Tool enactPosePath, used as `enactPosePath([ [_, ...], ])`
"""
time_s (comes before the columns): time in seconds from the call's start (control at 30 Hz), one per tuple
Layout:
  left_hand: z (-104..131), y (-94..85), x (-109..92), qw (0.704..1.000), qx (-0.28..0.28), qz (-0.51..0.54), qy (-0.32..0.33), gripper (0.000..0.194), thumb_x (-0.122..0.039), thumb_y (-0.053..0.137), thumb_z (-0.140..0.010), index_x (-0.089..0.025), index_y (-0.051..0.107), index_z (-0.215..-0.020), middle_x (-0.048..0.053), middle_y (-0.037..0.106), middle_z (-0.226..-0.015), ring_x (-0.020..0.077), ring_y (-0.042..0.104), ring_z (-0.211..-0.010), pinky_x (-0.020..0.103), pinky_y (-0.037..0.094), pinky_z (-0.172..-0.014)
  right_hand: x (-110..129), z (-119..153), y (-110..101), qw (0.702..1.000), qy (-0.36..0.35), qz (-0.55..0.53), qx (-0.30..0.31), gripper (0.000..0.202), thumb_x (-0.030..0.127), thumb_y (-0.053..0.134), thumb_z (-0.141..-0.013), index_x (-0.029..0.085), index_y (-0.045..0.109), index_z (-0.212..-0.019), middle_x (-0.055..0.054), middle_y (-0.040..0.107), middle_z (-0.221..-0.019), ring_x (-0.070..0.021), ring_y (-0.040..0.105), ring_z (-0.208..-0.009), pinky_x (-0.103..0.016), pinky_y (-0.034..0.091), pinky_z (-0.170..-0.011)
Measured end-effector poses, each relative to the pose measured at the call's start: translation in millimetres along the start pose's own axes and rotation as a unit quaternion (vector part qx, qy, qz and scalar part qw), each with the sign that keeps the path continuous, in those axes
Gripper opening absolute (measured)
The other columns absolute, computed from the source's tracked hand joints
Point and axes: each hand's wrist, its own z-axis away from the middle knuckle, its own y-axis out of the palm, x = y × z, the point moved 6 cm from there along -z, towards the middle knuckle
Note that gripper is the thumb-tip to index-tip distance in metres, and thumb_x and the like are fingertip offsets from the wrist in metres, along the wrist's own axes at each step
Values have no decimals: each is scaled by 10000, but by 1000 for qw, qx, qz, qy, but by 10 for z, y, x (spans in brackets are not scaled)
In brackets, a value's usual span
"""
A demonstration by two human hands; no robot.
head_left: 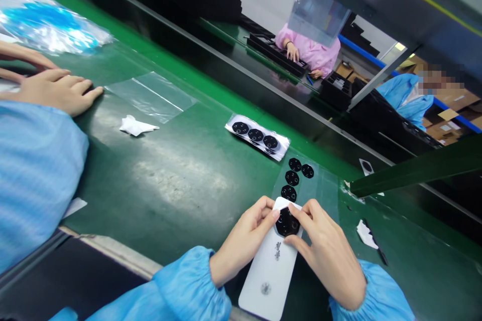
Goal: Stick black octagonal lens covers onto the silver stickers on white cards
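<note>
White panel [269, 268], near on the desk [188, 210], is gripped at its left edge by the left hand [248, 235], the black disc [286, 221] by the right hand [326, 243]; likely light, stiff, scratchable, it is best held by edges

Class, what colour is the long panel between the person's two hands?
White, with dark markings: the panel, best seen in the head view.

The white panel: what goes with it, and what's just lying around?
Seem to belong:
white panel
black disc on it
four discs on clear film
card with three more

Probably just lying about:
crumpled paper
flat bag
thin black stick
</note>
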Motion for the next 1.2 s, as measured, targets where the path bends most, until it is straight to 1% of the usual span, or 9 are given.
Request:
enactPosePath([
  [0.17, -8, 6, -10, 1000, -2, 21, 14, 294, -458, 582, -819, -193, 474, -889, -29, 563, -753, 77, 509, -555, 183, 386, -505, 16, -14, 2, 1000, 3, 15, -5, 500, 103, 721, -686, 182, 506, -1130, -24, 507, -861, -188, 592, -691, -322, 541, -531],
  [0.27, -21, -3, -32, 1000, -4, 24, 19, 282, -443, 595, -815, -194, 471, -865, -39, 567, -732, 65, 490, -522, 180, 381, -496, 20, -7, 27, 1000, 5, 10, -7, 521, 113, 713, -698, 186, 496, -1166, -27, 511, -857, -202, 602, -698, -329, 541, -524],
  [0.4, -29, -19, -47, 999, -8, 31, 20, 291, -444, 607, -805, -191, 471, -845, -34, 594, -724, 77, 512, -528, 191, 392, -505, 3, 23, 59, 999, 25, -27, -29, 530, 134, 648, -762, 185, 445, -1249, -27, 523, -860, -206, 621, -721, -329, 550, -550],
  [0.5, -29, -35, -44, 999, -12, 38, 20, 307, -449, 613, -798, -185, 469, -856, -10, 620, -754, 98, 547, -572, 201, 401, -521, -2, 59, 57, 996, 32, -59, -56, 438, 165, 551, -841, 202, 436, -1262, -36, 539, -879, -193, 623, -721, -309, 544, -555],
  [0.6, -27, -48, -47, 998, -15, 50, 22, 316, -448, 619, -794, -177, 472, -868, 3, 624, -772, 117, 571, -611, 217, 418, -551, 0, 102, 45, 993, 29, -83, -83, 342, 245, 443, -922, 215, 440, -1263, -46, 557, -889, -181, 615, -717, -292, 535, -567],
  [0.7, -22, -48, -65, 998, -14, 57, 28, 321, -448, 616, -797, -171, 479, -885, 11, 617, -792, 130, 588, -642, 233, 432, -582, -13, 141, 52, 988, 32, -107, -105, 304, 287, 386, -957, 207, 462, -1241, -48, 565, -866, -173, 607, -711, -285, 528, -596],
  [0.83, -7, -24, -70, 998, -7, 48, 27, 313, -455, 581, -824, -175, 476, -917, 10, 614, -789, 119, 578, -614, 223, 421, -562, -29, 177, 63, 980, 32, -137, -142, 266, 283, 399, -963, 189, 497, -1192, -29, 555, -782, -152, 583, -645, -270, 511, -590],
  [1.0, 16, -2, -35, 1000, -3, 17, 17, 321, -499, 516, -852, -206, 449, -965, -23, 583, -732, 95, 530, -532, 196, 376, -485, -9, 208, 48, 973, 23, -141, -183, 235, 291, 432, -955, 167, 535, -1127, -37, 583, -777, -144, 584, -624, -258, 506, -565],
  [1.2, 62, -2, -35, 999, 2, -36, 23, 329, -497, 534, -843, -228, 433, -1003, -29, 537, -791, 96, 519, -581, 204, 414, -517, 15, 218, 59, 971, 22, -141, -194, 225, 286, 433, -958, 165, 539, -1115, -34, 595, -757, -141, 590, -621, -263, 518, -584],
])
